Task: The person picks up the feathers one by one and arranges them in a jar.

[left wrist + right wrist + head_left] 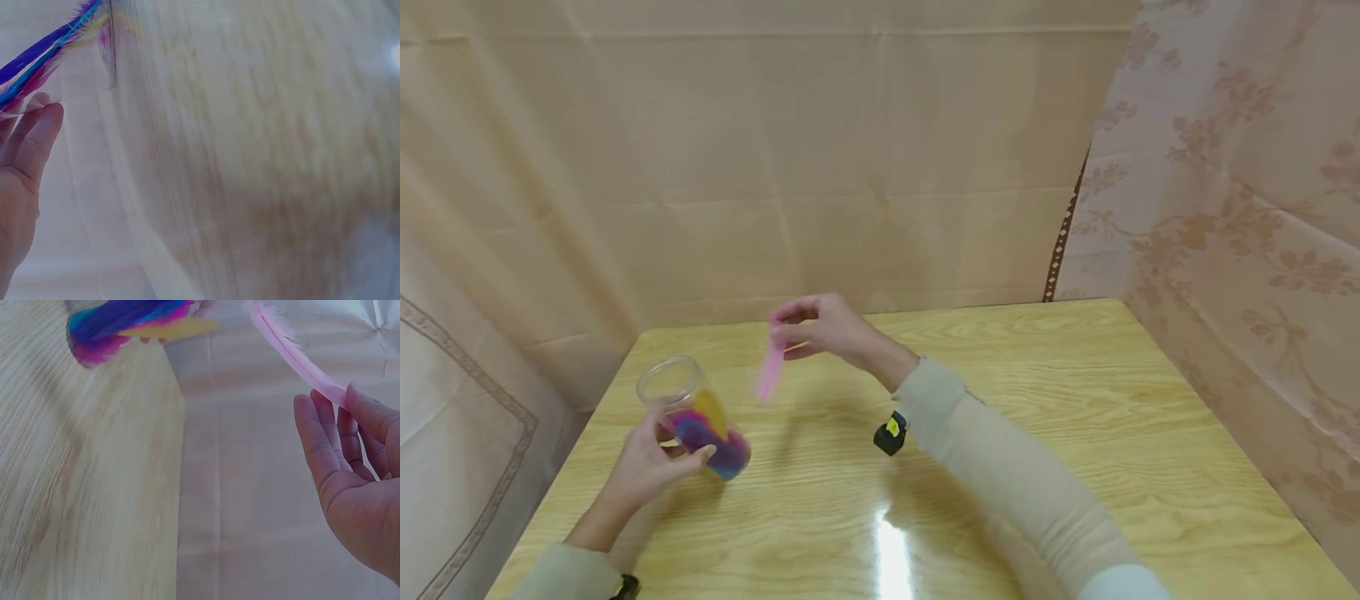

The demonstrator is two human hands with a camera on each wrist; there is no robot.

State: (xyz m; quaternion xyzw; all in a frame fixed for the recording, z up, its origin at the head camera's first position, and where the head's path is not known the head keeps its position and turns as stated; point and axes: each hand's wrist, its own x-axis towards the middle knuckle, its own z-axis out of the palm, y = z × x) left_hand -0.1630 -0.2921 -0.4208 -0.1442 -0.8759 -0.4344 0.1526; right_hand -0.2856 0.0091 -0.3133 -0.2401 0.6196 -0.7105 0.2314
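A clear jar [672, 393] leans to one side over the left part of the table, its open mouth toward the upper left. Blue, purple, magenta and yellow feathers [706, 433] fill its lower part. My left hand [643, 468] grips the jar around its side; the left wrist view catches only part of this hand and some feathers [47, 56]. To the right of the jar and a little higher, my right hand [827, 329] pinches a pink feather [770, 371] near one end. That feather hangs downward, apart from the jar.
A wood-grain table [1075, 400] lies under both hands. Next to the right sleeve is a small black object with a yellow mark [890, 435]. Beige cloth [865, 167] hangs behind the table, and flowered cloth [1240, 208] hangs on the right.
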